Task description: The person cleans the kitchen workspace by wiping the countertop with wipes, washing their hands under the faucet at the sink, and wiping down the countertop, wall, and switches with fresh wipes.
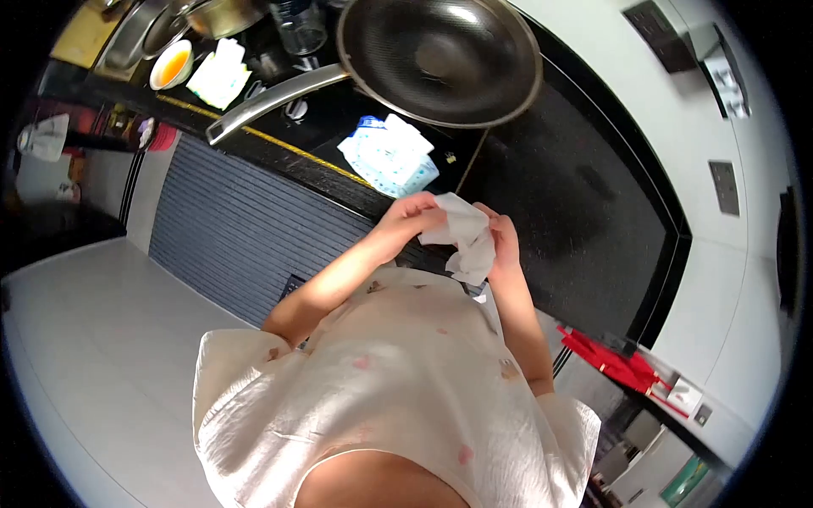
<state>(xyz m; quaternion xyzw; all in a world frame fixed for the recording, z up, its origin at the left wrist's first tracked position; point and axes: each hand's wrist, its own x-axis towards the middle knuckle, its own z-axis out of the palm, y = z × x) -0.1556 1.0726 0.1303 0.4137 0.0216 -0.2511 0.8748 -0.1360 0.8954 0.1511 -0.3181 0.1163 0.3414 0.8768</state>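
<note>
A crumpled white tissue [467,233] hangs between my two hands, in front of my body at the counter's edge. My left hand [411,222] pinches its left side, and my right hand [502,241] grips its upper right side. Just beyond them a white and blue tissue pack [389,158] lies on the black stovetop. Above the pack sits a large dark wok [440,55], its steel handle [279,102] pointing to the lower left.
At the upper left are a bowl of orange liquid [172,65], another light-coloured pack [221,74], a glass jar [299,25] and a metal pot [222,15]. Black countertop [584,203] extends to the right. Wall sockets [723,186] and a red item [610,360] are farther right.
</note>
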